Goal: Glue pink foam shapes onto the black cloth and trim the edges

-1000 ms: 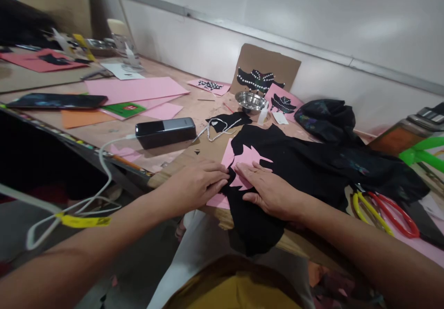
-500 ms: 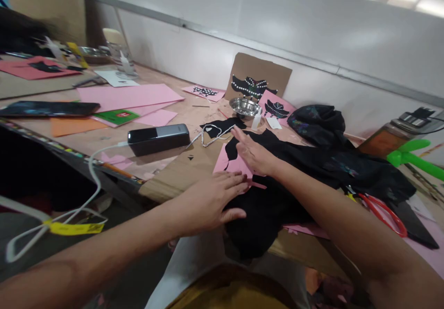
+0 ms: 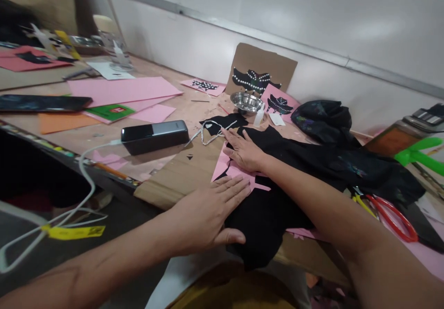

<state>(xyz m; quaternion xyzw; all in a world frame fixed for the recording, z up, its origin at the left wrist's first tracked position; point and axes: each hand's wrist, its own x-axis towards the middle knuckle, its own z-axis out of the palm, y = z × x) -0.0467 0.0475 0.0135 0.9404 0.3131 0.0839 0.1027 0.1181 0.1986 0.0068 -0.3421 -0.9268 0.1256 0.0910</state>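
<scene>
My left hand (image 3: pixel 222 209) lies flat with its fingers stretched across pink paper (image 3: pixel 219 163) and black fabric (image 3: pixel 258 225). Just beyond it, my right hand (image 3: pixel 244 151) presses the same pink paper with fingers spread. Part of the paper is hidden under both hands; a narrow pink strip (image 3: pixel 262 187) sticks out over the fabric. Close to my right fingertips lies a white beaded string (image 3: pixel 204 135), beside a smaller black fabric piece (image 3: pixel 222 121). The large black fabric drapes over the table's near edge.
A metal bowl (image 3: pixel 245 101), a small white squeeze bottle (image 3: pixel 259 116) and beaded black cutouts (image 3: pixel 255 80) stand at the back. Red-handled scissors (image 3: pixel 393 216) lie on the right. A power bank (image 3: pixel 154 135) with a white cable (image 3: pixel 86 172) is at left, near a phone (image 3: pixel 45 102).
My right hand has slid a little to the left and flattened, its fingers spreading over the pink paper. My left hand stays nearly in place. The camera view has shifted slightly.
</scene>
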